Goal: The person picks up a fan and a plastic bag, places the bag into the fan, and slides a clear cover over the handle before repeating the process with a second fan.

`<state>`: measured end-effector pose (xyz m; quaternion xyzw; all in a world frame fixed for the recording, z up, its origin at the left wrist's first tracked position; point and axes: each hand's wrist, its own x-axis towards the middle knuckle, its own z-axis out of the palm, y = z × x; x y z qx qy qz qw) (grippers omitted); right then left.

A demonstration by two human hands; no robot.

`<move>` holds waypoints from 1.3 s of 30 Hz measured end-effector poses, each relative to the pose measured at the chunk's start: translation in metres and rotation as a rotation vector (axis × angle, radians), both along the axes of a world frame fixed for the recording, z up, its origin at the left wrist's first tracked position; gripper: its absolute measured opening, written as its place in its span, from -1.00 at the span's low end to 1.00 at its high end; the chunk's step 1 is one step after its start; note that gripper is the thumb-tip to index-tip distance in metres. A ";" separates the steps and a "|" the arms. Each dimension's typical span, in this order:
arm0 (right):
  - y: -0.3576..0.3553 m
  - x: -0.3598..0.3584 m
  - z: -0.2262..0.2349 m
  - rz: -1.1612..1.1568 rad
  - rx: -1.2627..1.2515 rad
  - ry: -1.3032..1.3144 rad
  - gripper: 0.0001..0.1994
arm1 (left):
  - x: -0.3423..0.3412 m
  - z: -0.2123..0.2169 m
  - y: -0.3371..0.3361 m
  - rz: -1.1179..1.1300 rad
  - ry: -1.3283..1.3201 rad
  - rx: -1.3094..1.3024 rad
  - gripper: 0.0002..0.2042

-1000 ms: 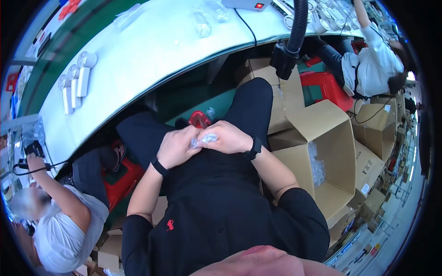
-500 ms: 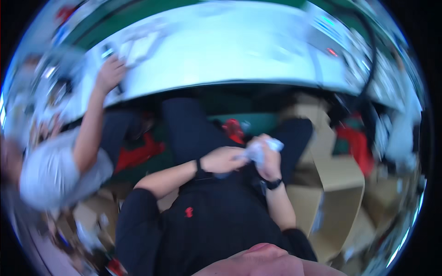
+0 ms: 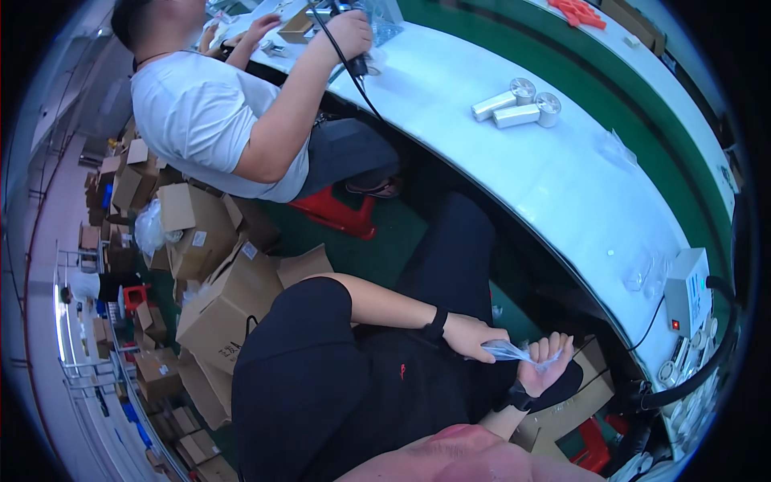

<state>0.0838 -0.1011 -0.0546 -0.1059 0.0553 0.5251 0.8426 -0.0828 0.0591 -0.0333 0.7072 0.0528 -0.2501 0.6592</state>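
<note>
A crumpled clear plastic bag [image 3: 507,350] is stretched between my two hands, above my lap. My left hand [image 3: 472,336] is closed on one end of it. At the other end my right hand [image 3: 544,366] grips the plastic with curled fingers. Both wrists wear a dark band. On the white table ahead, two white cylindrical parts with round silvery heads [image 3: 522,106] lie side by side, apart from my hands.
To the left a seated person in a light shirt [image 3: 201,112] holds a black corded tool [image 3: 358,66]. Clear plastic pieces [image 3: 642,273] and a grey control box [image 3: 687,294] are on the table [image 3: 554,169]. Cardboard boxes [image 3: 197,229] and a red stool [image 3: 337,210] stand on the floor.
The view has swung toward the left, bringing more of the other person and the boxes in. My hands, earlier bunched close around the plastic, now hold it stretched between them.
</note>
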 end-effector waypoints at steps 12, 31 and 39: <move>0.021 -0.049 0.003 -0.186 -0.702 -1.042 -0.73 | 0.017 -0.005 -0.014 0.356 -0.168 -0.266 -0.54; -0.009 -0.003 -0.014 -0.418 -1.250 -0.728 -0.77 | 0.029 0.015 0.025 0.361 -0.368 0.097 -0.55; 0.007 -0.023 -0.017 -0.227 -0.497 -0.265 -0.73 | 0.037 0.012 -0.020 0.304 -0.417 -0.254 -0.61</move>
